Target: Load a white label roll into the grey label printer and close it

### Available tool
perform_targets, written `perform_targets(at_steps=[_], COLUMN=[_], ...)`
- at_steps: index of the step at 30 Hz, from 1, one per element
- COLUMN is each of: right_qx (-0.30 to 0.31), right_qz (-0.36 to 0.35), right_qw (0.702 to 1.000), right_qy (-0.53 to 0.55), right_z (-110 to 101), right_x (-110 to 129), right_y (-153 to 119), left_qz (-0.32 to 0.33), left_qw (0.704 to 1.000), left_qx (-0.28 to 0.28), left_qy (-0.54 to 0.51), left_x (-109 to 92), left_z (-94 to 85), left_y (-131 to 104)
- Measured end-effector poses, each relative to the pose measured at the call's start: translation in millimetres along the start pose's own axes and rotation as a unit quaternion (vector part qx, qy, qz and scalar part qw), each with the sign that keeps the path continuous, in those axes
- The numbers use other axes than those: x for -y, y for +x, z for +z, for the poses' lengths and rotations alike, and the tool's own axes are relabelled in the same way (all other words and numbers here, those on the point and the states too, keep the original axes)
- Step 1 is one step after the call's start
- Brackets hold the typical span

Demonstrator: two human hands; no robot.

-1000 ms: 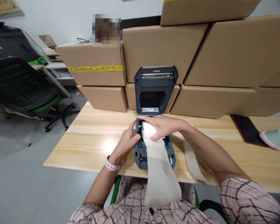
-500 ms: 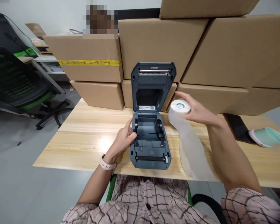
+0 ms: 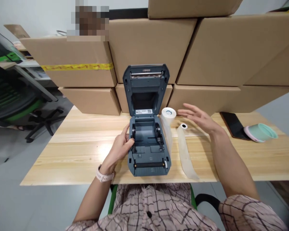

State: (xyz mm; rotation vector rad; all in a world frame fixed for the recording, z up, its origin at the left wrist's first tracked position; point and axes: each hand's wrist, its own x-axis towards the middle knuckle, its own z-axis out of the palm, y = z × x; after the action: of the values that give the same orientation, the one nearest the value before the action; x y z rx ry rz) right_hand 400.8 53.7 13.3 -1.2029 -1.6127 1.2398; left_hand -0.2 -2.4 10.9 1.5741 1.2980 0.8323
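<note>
Parts right hand (image 3: 199, 118) from larger roll (image 3: 168, 113), set on the table (image 3: 69, 149) since the earlier frame, just right of the lid-up printer (image 3: 148, 150); spreads that hand, empty, near smaller roll (image 3: 182, 129). Apparently clasps printer's left edge with left hand (image 3: 121, 146), partly hidden.

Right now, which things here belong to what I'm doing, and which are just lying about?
In the job:
- printer, lid up, left hand on its side
- large roll, beside the printer
- small roll, near your open right hand

Lying about:
- phone
- green cup, on its side
- boxes, stacked behind
</note>
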Motion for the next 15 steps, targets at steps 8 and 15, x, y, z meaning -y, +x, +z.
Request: perform_targets(at_steps=[8,15], right_qx=[0.153,0.204], right_qz=[0.027,-0.133], right_qw=[0.988,0.961], right_qy=[-0.005,-0.134], right_z=[22,81], right_x=[4,96], right_y=[-27,-31], left_qz=[0.001,0.007], left_qw=[1.000,1.000], left_qx=[-0.001,-0.001], left_qy=[0.003,-0.005], left_x=[-2,-2], left_z=[0.6,1.9], left_y=[0,0])
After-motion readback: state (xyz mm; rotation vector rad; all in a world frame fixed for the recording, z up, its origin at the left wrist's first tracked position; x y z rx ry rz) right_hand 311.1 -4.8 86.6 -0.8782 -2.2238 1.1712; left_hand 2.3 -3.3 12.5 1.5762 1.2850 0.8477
